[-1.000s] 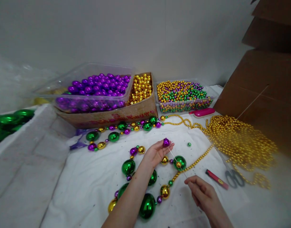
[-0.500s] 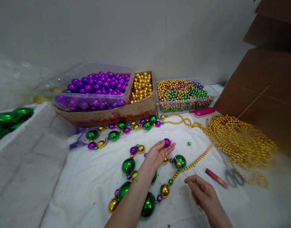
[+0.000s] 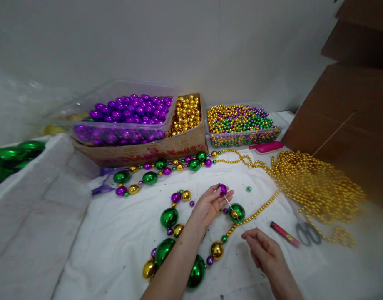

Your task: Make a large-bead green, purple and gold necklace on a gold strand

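Between the thumb and fingers of my left hand [image 3: 209,205] is a shiny purple bead [image 3: 222,190]. A thin pale string [image 3: 229,203] slants from that bead down to my right hand [image 3: 262,249], whose thumb and forefinger pinch it. Partway along the string sits a small gold bead [image 3: 235,213], in front of a large green bead [image 3: 241,211] on the cloth. Under and around my left forearm lies a strand of green, gold and purple beads [image 3: 169,218], partly hidden by the arm. A gold bead chain [image 3: 262,208] runs off to the right.
At the back stand a clear tub of purple beads [image 3: 129,110], a cardboard box of gold beads [image 3: 187,114] and a tub of small mixed beads [image 3: 241,121]. A finished-looking bead strand [image 3: 150,178] lies before them. Rightward are a gold chain pile [image 3: 316,187], lighter [image 3: 284,234] and scissors [image 3: 308,234].
My left hand has shifted slightly right and down with the purple bead. The small gold bead and my right hand have moved only a little.
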The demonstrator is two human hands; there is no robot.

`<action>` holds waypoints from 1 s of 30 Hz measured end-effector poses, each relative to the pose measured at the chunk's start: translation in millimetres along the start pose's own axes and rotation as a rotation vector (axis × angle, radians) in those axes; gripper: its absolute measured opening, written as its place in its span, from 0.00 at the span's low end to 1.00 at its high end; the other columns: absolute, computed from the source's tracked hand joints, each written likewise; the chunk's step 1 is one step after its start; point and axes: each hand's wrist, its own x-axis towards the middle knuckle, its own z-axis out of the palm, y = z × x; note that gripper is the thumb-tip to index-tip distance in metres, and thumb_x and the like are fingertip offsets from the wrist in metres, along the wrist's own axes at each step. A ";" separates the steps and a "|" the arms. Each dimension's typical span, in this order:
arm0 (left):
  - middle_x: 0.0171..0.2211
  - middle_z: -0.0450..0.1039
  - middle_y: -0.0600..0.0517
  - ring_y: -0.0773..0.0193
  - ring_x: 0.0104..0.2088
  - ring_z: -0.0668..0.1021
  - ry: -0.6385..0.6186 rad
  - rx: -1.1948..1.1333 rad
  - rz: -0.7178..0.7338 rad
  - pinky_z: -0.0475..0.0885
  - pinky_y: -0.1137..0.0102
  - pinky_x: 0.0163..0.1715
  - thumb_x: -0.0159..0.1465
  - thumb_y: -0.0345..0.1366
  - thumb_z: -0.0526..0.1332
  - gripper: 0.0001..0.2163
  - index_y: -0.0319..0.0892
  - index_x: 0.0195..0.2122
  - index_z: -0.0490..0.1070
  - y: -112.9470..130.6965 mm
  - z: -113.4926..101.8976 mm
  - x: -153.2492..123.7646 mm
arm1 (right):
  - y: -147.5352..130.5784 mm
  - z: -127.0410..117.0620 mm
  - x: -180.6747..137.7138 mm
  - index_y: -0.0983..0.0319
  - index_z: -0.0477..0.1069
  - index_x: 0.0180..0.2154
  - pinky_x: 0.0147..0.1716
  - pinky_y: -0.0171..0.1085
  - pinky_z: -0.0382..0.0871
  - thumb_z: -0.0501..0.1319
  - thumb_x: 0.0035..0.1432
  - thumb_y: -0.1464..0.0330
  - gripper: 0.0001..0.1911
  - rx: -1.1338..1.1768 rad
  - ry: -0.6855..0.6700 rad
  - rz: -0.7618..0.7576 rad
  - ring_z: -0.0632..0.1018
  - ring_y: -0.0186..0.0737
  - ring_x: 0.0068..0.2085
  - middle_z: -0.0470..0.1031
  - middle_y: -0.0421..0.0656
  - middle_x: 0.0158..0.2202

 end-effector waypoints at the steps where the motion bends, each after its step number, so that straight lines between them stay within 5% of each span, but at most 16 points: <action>1: 0.39 0.74 0.45 0.53 0.47 0.77 -0.010 0.016 0.001 0.69 0.62 0.50 0.60 0.27 0.60 0.06 0.37 0.38 0.67 -1.3 1.0 -1.2 | -0.3 1.2 0.8 0.64 0.68 0.35 0.18 0.30 0.42 0.57 0.56 0.55 0.18 0.005 0.011 -0.003 0.55 0.28 0.18 0.53 0.32 0.16; 10: 0.41 0.71 0.47 0.53 0.48 0.76 -0.064 0.138 0.008 0.70 0.61 0.48 0.59 0.30 0.63 0.10 0.40 0.40 0.63 -17.2 13.5 -11.3 | -4.5 6.7 6.5 0.64 0.70 0.34 0.17 0.30 0.44 0.60 0.52 0.53 0.19 0.043 0.086 -0.027 0.56 0.28 0.18 0.54 0.33 0.15; 16: 0.46 0.70 0.45 0.57 0.47 0.75 -0.260 0.387 -0.046 0.69 0.64 0.48 0.58 0.30 0.62 0.14 0.41 0.45 0.65 -8.9 16.6 -13.8 | -7.4 -0.4 13.8 0.63 0.67 0.32 0.17 0.29 0.44 0.60 0.54 0.54 0.17 0.108 0.144 -0.060 0.55 0.27 0.19 0.54 0.33 0.16; 22: 0.44 0.71 0.46 0.60 0.43 0.75 -0.063 1.074 0.151 0.69 0.64 0.45 0.55 0.24 0.57 0.13 0.39 0.42 0.70 -3.7 23.6 46.8 | 0.8 -12.7 -1.0 0.62 0.66 0.35 0.17 0.27 0.42 0.61 0.53 0.52 0.19 0.203 0.210 0.036 0.53 0.26 0.18 0.54 0.32 0.17; 27: 0.37 0.70 0.50 0.57 0.44 0.71 -0.120 1.140 0.163 0.62 0.64 0.51 0.47 0.21 0.62 0.12 0.42 0.31 0.75 -35.4 37.6 95.4 | 6.7 -14.1 -5.1 0.60 0.66 0.34 0.16 0.27 0.41 0.65 0.46 0.51 0.21 0.294 0.308 0.106 0.53 0.27 0.18 0.54 0.31 0.16; 30: 0.30 0.69 0.50 0.59 0.39 0.72 -0.139 1.039 0.116 0.66 0.65 0.46 0.48 0.22 0.62 0.07 0.41 0.25 0.73 -40.6 36.4 102.2 | 9.0 -18.6 -3.6 0.60 0.67 0.34 0.16 0.26 0.41 0.64 0.47 0.50 0.22 0.282 0.298 0.101 0.53 0.26 0.18 0.53 0.31 0.15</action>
